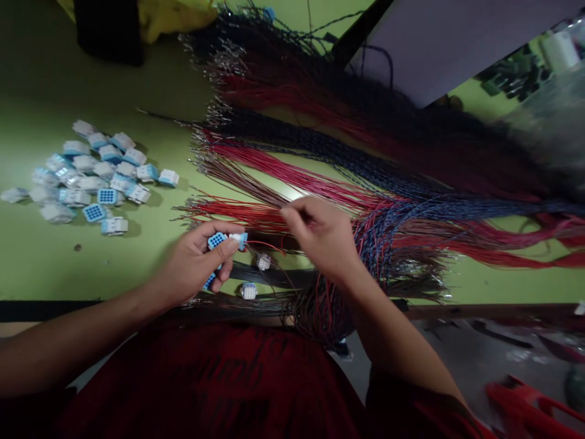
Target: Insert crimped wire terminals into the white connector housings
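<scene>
My left hand [203, 262] is closed around several blue-and-white connector housings [216, 240]. One white connector with a blue end [238, 239] is pinched between its thumb and forefinger, and a thin red wire [265, 245] runs from it to the right. Over the bundles of red and brown wires hangs my right hand [322, 235], its fingers curled in and pressed together near the brown wires [260, 194]. Whatever its fingertips grip is too small or hidden to make out. Two connectors with wires attached, one white [263, 262] and one grey-white [248, 291], lie between the hands.
A loose pile of blue-and-white connectors [107, 169] lies on the green table [150, 79] at left. Long dark-blue twisted wires [311, 137] and crimson wires [283, 172] stretch rightward, metal tips facing left. A pale panel [439, 46] stands at the back right.
</scene>
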`<action>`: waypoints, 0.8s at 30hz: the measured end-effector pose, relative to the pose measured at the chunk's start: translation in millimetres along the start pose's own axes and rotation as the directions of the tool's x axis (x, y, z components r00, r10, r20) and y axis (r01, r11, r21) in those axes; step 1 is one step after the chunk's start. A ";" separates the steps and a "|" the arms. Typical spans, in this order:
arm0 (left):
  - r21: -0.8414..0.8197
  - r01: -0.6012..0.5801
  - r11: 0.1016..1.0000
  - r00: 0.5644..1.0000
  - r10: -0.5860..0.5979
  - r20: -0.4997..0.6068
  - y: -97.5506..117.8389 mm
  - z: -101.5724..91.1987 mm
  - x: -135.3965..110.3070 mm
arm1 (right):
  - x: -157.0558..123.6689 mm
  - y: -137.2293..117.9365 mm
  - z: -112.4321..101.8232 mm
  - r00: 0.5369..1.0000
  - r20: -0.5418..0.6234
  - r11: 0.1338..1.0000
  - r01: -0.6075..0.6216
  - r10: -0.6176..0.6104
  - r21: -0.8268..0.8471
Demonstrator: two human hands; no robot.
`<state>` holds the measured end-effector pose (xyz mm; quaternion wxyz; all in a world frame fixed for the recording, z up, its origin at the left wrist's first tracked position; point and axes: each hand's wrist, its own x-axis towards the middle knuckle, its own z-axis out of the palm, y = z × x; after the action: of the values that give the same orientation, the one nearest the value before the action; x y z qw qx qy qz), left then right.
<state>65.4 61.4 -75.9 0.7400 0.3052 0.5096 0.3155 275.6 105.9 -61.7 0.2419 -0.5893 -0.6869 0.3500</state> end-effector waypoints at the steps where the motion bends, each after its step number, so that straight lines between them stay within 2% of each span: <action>1: -0.009 0.001 1.000 1.000 -0.001 -0.002 0.5 -1.1 0.1 | 7.7 9.2 -4.1 0.997 -0.081 0.990 0.000 -0.011 -0.138; 3: -0.018 0.015 1.000 1.000 -0.014 0.011 1.3 -3.0 0.4 | 18.5 25.6 -9.8 0.994 -0.108 0.960 -0.010 -0.021 -0.279; 5: -0.028 0.019 0.999 1.000 -0.019 0.017 2.1 -4.4 1.1 | 21.0 34.8 -14.5 0.994 -0.101 0.959 0.008 -0.037 -0.283; 8: -0.039 0.006 0.999 1.000 -0.006 -0.003 3.5 -5.3 2.3 | 11.7 29.2 -25.0 0.981 -0.191 0.986 0.006 -0.038 -0.168; 11: -0.029 0.017 0.999 1.000 -0.016 0.016 3.8 -5.2 3.0 | -2.3 1.5 -33.5 0.982 -0.185 0.999 -0.032 0.031 -0.002; 13: -0.007 0.036 0.999 0.998 -0.036 0.048 2.4 -4.9 2.9 | -8.9 -24.4 -30.8 0.993 -0.116 0.996 0.035 -0.026 0.076; 15: 0.021 0.045 0.999 0.997 -0.046 0.063 0.2 -5.0 2.7 | -11.5 -48.7 -20.5 0.987 0.008 0.972 0.154 -0.158 0.178; 16: 0.028 0.037 0.999 0.997 -0.039 0.063 -0.9 -5.1 2.7 | -11.4 -57.7 -13.9 0.970 0.101 0.946 0.186 -0.220 0.267; 18: 0.022 0.016 1.000 0.998 -0.017 0.053 -2.3 -5.8 2.7 | -9.4 -65.3 -1.3 0.926 0.254 0.886 0.147 -0.279 0.439; 20: 0.010 0.025 1.000 0.998 -0.025 0.059 -2.3 -6.6 2.5 | -7.6 -58.7 7.1 0.939 0.274 0.874 0.051 -0.206 0.483; 22: 0.001 0.055 0.998 0.996 -0.055 0.076 -0.7 -7.0 2.1 | -8.0 -43.3 10.4 0.981 0.191 0.911 -0.046 -0.037 0.411; 24: -0.006 0.083 0.997 0.993 -0.082 0.086 1.6 -6.9 1.6 | -10.7 -28.0 10.7 0.988 0.119 0.934 -0.129 0.094 0.332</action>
<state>59.0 64.5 -77.6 0.7750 0.2936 0.4880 0.2738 251.7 91.7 -46.2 0.2845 -0.5585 -0.5931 0.5054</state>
